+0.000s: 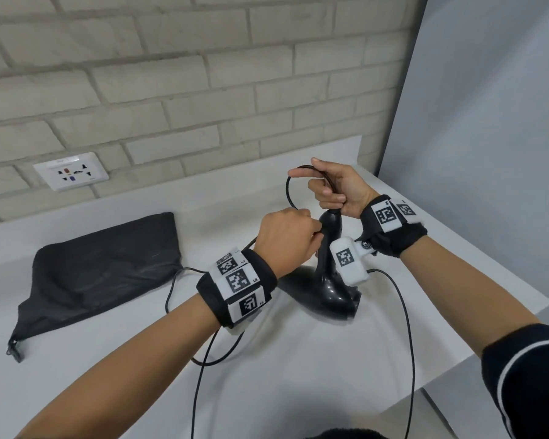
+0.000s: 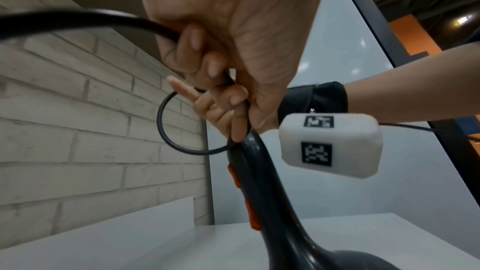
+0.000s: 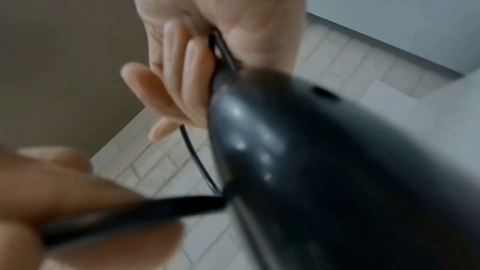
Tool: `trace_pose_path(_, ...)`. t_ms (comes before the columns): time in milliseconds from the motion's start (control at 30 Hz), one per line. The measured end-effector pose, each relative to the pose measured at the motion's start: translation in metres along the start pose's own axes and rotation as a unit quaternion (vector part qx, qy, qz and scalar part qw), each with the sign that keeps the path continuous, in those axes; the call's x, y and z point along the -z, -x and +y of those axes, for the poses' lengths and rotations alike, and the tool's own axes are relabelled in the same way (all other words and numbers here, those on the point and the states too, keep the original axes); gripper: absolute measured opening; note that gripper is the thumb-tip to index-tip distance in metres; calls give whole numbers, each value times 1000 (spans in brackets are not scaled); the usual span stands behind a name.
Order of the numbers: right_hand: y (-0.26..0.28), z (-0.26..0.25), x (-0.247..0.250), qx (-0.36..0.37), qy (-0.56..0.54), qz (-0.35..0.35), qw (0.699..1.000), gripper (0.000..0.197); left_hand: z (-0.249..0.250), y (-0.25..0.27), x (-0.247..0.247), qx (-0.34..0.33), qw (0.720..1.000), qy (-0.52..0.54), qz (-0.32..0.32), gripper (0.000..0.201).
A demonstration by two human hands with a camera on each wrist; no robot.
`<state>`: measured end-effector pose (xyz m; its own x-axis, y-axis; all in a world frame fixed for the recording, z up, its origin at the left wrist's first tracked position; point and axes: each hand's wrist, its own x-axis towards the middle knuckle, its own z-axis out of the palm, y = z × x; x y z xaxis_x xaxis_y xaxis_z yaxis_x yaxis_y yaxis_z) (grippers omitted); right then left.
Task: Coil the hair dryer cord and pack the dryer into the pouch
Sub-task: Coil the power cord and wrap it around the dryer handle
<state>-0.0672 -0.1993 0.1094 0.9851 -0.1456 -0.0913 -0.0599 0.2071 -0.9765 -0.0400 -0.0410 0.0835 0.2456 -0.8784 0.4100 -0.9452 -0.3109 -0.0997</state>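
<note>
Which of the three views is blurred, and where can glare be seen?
Right wrist view: the blurriest, with the hair dryer and left hand smeared. Left wrist view: mostly sharp, the cord near the lens soft. Head view: clear, even light, small glare spots on the dryer, brick lines bent by the wide lens.

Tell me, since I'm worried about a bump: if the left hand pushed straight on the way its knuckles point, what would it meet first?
Most likely the hair dryer handle, right in front of the left hand, which grips the cord. Beyond it is the right hand. Depth is uncertain.
</note>
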Motion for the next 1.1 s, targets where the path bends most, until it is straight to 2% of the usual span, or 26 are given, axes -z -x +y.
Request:
trace_pose_path(133, 4, 6, -3, 21, 107, 89, 990, 38, -4, 1, -4, 5, 1000, 25, 0, 33)
trace_pose_path(233, 11, 15, -3, 48, 134, 129, 981, 38, -6, 3, -5, 0, 999, 32, 9, 36)
trace_pose_path(333, 15, 16, -3, 59, 102, 106, 987, 39, -6, 0, 1, 6, 999, 54, -4, 34)
trace_pose_path(433, 16, 12, 0, 31, 49, 82, 995, 37, -9, -8, 14, -2, 993, 114, -10, 30)
trace_pose_path(533, 16, 9, -3, 9, 13, 56, 998, 38, -14, -22, 24, -12, 981, 190, -32, 26)
trace_pose_path(633, 17, 9, -4, 18, -18, 45, 999, 44, -18, -39, 32, 12, 959, 280, -53, 30)
trace_pose_path(700, 16, 10, -4, 25, -27, 55, 998, 41, -22, -49, 37, 35, 948, 316, -32, 34)
trace_pose_path(800, 15, 11, -5, 19, -17, 44, 999, 35, -30, -61, 35, 53, 934, 353, -8, 30)
trace_pose_path(900, 16, 9, -6, 16, -18, 36, 999, 36, -38, -67, 25, 90, 904, 418, 17, 25)
trace_pose_path(1100, 13, 9, -2, 15, -48, -6, 999, 50, -44, -66, 9, 154, 858, 484, 80, 15)
